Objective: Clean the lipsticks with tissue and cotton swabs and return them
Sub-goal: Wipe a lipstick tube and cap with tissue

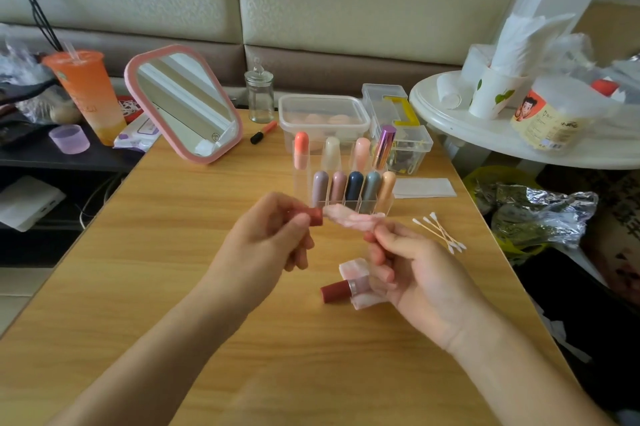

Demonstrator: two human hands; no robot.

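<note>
My left hand (273, 235) grips a dark red lipstick cap (316, 216) above the middle of the wooden table (173, 252). My right hand (412, 266) pinches a twisted, pink-stained tissue (349, 219) whose tip reaches the cap's opening. Under my right hand lies the dark red lipstick body (341, 290) on a folded stained tissue (356, 269). Behind the hands stands a clear organizer (346, 197) holding several lipsticks. Several cotton swabs (441, 233) lie to the right.
A pink mirror (187, 103), a glass jar (259, 96), an orange pen (264, 132), a lidded plastic box (323, 119) and a clear storage box (401, 127) stand at the back. A flat tissue (424, 187) lies near the right edge. An orange cup (88, 93) is at the left.
</note>
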